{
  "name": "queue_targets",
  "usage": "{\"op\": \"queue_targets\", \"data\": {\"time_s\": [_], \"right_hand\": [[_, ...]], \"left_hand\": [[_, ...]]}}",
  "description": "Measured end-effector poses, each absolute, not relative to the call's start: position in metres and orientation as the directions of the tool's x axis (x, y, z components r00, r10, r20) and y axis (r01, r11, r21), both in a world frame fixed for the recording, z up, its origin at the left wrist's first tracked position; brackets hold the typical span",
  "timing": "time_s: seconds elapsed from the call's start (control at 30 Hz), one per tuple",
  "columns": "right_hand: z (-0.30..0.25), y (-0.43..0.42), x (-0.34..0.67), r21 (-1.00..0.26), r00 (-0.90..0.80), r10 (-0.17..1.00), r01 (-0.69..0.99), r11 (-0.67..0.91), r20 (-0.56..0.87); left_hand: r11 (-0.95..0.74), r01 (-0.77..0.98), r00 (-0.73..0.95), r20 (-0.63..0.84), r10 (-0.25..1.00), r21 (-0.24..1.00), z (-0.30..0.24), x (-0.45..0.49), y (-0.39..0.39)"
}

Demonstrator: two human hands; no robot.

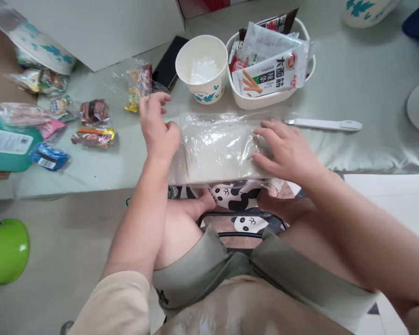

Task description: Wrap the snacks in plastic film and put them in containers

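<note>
A clear plastic bag (216,151) lies flat near the table's front edge, shiny and creased, with something pale under or inside it that I cannot make out. On its right end rests my right hand (288,149), fingers spread and holding nothing. My left hand (158,128) is at the bag's left side, thumb apart from the loosely bent fingers, nothing seen in its grasp. Its fingertips are close to a colourful candy packet (138,86). Behind the bag stands a paper cup (206,90) with clear plastic inside. A white utility knife (330,124) lies to the right.
A white basket (261,102) full of snack packets stands beside the cup. A black phone-like slab (169,63) lies behind. Wrapped snacks, including a blue packet (50,156), are scattered at left near a teal package (17,144). A green bin (7,251) stands on the floor.
</note>
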State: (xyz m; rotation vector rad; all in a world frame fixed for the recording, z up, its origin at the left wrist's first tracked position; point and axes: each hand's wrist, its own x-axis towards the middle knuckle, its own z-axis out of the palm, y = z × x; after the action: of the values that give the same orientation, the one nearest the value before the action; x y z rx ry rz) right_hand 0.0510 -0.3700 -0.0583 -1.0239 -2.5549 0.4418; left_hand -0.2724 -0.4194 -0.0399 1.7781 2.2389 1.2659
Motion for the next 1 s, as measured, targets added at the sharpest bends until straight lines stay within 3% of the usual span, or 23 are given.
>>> {"op": "queue_targets", "data": {"time_s": [0.07, 0.17, 0.23, 0.43, 0.63, 1.0], "right_hand": [[-0.060, -0.366, 0.051, -0.407, -0.673, 0.712, 0.603, 0.685, 0.200], [-0.062, -0.364, 0.051, -0.406, -0.688, 0.697, 0.589, 0.699, 0.202], [-0.065, -0.363, 0.051, -0.403, -0.696, 0.688, 0.581, 0.707, 0.205], [-0.055, -0.366, 0.056, -0.384, -0.643, 0.712, 0.605, 0.698, 0.280], [-0.037, -0.405, 0.079, -0.421, -0.582, 0.687, 0.543, 0.727, 0.435], [-0.071, -0.486, 0.104, -0.332, -0.314, 0.912, 0.858, 0.392, 0.265]], "left_hand": [[-0.076, 0.843, -0.217, 0.466, 0.858, 0.532, -0.025, -0.252, -0.437], [-0.304, 0.849, 0.131, 0.385, 0.914, 0.432, -0.014, -0.211, -0.460], [-0.373, 0.860, 0.273, 0.304, 0.913, 0.348, -0.018, -0.185, -0.471], [-0.283, 0.930, 0.230, 0.231, 0.946, 0.236, -0.044, -0.140, -0.502], [-0.144, 0.941, 0.110, 0.128, 0.986, 0.305, -0.055, -0.130, -0.512], [-0.131, 0.884, 0.083, 0.125, 0.989, 0.449, -0.056, -0.137, -0.500]]}}
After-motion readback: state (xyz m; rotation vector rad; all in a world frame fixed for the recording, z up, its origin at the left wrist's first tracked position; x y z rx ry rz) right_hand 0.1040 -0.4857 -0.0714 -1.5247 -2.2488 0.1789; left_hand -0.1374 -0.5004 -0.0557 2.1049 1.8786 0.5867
